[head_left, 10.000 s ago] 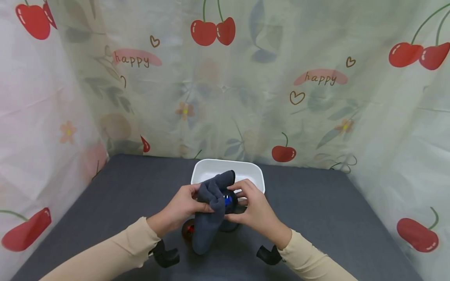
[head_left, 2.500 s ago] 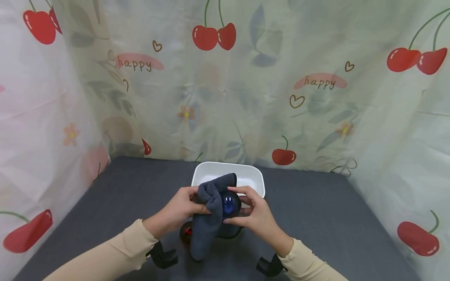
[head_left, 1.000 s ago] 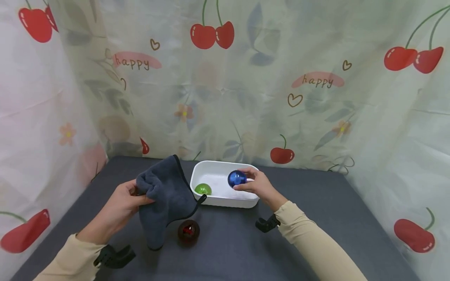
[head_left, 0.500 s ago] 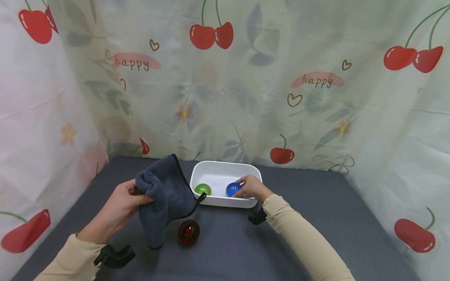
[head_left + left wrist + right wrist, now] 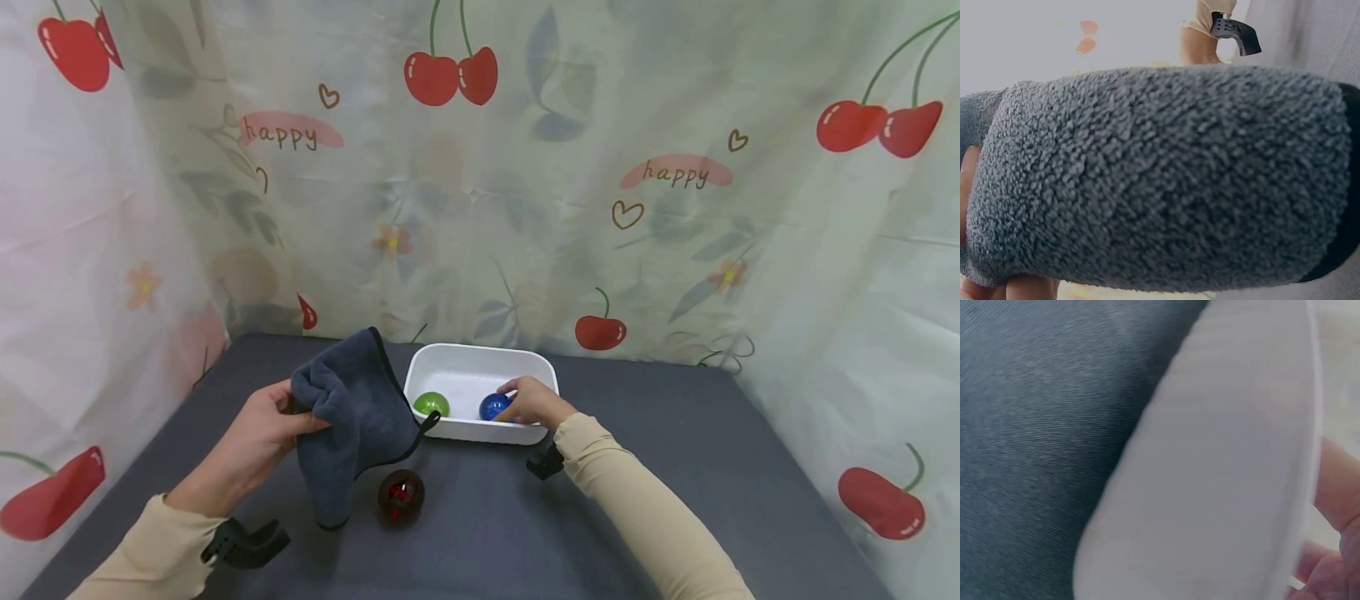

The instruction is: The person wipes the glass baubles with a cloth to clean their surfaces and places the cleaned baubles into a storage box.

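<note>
My left hand (image 5: 251, 446) pinches a dark grey-blue cloth (image 5: 356, 404) with a black edge and a small loop, and the cloth hangs down in folds. Up close in the left wrist view, the fleecy cloth (image 5: 1166, 181) covers most of the picture. My right hand (image 5: 536, 402) reaches over the near wall of a white tray (image 5: 480, 431), thumb and fingers around a shiny blue ball (image 5: 492, 407) low inside it. A green ball (image 5: 431, 404) lies at the tray's left end. On the table, just right of the cloth's lower end, sits a dark red ball (image 5: 401, 498).
A dark grey cloth covers the table (image 5: 645, 467). Printed curtains (image 5: 480, 217) with cherries stand along the back and both sides. Each wrist wears a black camera mount (image 5: 246, 543). The right wrist view mostly shows the tray's outer wall (image 5: 1210, 462).
Earlier both hands held the blue ball against the cloth. Since then the left hand has drawn the cloth left, and the right hand has carried the ball forward and down into the tray.
</note>
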`<state>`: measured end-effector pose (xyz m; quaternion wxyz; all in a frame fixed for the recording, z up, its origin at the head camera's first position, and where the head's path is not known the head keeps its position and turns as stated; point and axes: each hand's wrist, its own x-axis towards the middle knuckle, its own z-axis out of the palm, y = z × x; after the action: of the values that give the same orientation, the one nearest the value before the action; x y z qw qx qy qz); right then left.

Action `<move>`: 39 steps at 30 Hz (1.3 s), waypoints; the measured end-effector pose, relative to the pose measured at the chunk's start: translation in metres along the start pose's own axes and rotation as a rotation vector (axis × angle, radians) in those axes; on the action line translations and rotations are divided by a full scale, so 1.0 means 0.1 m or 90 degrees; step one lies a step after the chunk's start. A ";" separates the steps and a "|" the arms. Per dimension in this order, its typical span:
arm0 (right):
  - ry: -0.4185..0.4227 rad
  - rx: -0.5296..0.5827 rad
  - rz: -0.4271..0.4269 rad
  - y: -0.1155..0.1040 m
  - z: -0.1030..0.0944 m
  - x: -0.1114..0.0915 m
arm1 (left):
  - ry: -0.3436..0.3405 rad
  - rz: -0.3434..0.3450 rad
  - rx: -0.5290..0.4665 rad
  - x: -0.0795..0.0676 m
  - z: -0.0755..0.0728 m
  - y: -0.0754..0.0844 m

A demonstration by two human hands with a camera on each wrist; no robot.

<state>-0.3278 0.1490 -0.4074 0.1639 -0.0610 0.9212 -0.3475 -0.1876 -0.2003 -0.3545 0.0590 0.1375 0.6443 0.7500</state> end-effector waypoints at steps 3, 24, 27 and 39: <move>-0.012 0.035 -0.001 -0.02 -0.05 -0.03 | 0.001 -0.002 -0.003 0.00 -0.01 0.00; 0.015 0.308 -0.274 -0.08 -0.13 -0.57 | 0.038 -0.035 0.005 0.00 -0.16 0.02; -0.003 0.340 -0.296 -0.04 0.00 -0.62 | 0.039 -0.029 0.007 0.00 -0.15 0.02; -0.140 0.288 -0.340 -0.18 0.64 -0.73 | 0.074 -0.015 0.010 0.02 -0.31 -0.02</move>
<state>-0.2372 0.1123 -0.4216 0.1744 -0.2988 0.7496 -0.5642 -0.1981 -0.2286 -0.3602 0.0295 0.0868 0.6539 0.7510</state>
